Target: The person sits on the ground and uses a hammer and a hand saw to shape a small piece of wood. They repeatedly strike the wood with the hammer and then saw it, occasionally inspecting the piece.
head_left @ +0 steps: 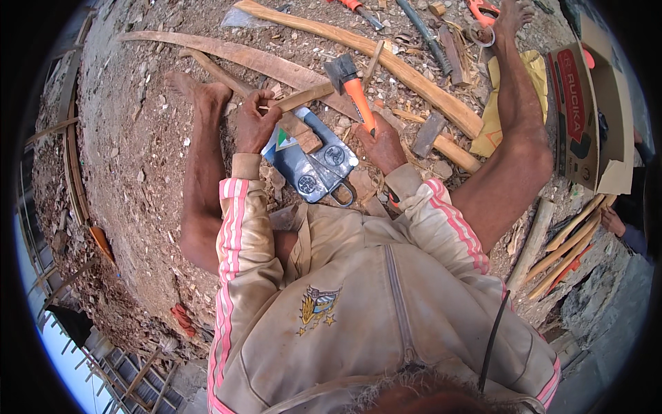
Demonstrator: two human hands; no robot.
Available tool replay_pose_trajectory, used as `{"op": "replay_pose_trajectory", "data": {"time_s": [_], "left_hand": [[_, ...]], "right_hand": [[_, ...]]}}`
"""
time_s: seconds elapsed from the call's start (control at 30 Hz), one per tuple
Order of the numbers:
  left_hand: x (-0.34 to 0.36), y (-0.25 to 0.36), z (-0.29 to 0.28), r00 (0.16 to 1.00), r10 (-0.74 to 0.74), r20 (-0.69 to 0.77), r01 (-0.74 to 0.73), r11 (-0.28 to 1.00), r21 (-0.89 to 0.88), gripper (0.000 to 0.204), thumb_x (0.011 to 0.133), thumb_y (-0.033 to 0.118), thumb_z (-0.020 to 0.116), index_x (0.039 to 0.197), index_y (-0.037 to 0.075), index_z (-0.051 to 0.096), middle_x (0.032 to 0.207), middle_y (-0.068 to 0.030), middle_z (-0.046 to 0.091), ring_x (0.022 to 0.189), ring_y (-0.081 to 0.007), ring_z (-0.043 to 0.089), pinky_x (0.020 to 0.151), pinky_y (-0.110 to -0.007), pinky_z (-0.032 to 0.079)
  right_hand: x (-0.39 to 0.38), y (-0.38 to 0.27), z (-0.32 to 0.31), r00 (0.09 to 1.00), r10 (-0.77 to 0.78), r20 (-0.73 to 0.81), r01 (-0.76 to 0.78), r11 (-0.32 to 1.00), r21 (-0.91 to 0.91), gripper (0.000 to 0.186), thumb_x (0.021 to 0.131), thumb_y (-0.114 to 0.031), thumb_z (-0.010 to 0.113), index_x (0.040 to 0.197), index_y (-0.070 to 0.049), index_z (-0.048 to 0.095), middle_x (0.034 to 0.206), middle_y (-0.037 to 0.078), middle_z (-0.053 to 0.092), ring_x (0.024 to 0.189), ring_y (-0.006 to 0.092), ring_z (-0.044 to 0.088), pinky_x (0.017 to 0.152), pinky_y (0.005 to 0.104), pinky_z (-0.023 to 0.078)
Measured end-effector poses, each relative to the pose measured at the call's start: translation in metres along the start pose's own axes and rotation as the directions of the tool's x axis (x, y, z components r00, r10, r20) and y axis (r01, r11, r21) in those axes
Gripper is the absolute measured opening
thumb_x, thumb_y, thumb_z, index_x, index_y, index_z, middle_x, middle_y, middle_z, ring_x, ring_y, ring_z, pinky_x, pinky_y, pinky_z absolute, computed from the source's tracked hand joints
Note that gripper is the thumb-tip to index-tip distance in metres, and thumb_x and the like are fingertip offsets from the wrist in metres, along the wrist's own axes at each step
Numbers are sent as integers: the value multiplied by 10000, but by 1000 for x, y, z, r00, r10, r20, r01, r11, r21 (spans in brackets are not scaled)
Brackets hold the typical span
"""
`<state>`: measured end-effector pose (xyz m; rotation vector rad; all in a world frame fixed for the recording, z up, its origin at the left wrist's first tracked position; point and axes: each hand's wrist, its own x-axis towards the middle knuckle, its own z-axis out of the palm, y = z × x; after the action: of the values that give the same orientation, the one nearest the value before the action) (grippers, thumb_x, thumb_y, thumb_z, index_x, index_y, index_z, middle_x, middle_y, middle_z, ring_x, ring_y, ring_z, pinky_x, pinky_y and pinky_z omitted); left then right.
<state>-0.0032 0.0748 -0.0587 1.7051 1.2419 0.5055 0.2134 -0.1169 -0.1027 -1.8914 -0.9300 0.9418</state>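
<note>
My left hand (256, 123) is closed around one end of a short wooden strip (307, 94), which points right toward the hatchet's head. In my right hand (383, 143) is a hatchet (359, 101) with an orange handle and a dark head, gripped low on the handle. Its head is close to the strip's right end; whether they touch I cannot tell. Beneath the strip, a small wooden block (301, 132) rests on a blue and dark flat bag (314, 165) with a loop handle, between my legs.
Long timber pieces (386, 58) lie ahead on the stony ground. Right of my right hand is a hammer with a steel head (429, 134). A yellow sack (491, 114) and an open cardboard box (583, 117) stand right. Another person's hand (612, 222) is near some sticks (569, 252).
</note>
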Motion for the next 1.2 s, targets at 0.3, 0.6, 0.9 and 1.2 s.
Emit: {"op": "replay_pose_trajectory", "data": {"time_s": [0.3,0.6,0.9,1.2], "left_hand": [[3,19,33,976,102,192,-208,690,693,418,851,424,733,1084,76,726,957,-135,727,878,-338,702,769,-444,547],[22,4,63,971,221,93,-229,741,632,373,866,293,722,1063,11,576,904,-213,693,822,-356,704,724,-462,550],[28,37,30,994,104,-39,-88,520,-850,567,1052,563,389,1308,65,477,896,-87,596,796,-193,587,796,-412,530],[38,26,65,992,78,-104,-129,659,-741,558,1020,346,607,1488,98,431,1285,-54,574,1244,-210,521,1031,-408,451]], "right_hand": [[8,20,-2,1000,21,-20,-20,998,56,436,922,-313,666,1235,-14,610,962,262,694,921,418,687,805,469,522],[4,11,-1,1000,17,-16,-15,997,81,409,920,-303,661,1209,-18,611,925,252,685,866,407,679,759,471,508],[7,12,-1,999,53,11,-54,996,67,367,928,-286,660,1167,-10,614,938,263,678,888,423,670,768,479,502],[5,13,-1,1000,18,-12,-17,999,38,379,922,-318,669,1145,-18,612,888,256,666,843,415,668,737,477,499]]}}
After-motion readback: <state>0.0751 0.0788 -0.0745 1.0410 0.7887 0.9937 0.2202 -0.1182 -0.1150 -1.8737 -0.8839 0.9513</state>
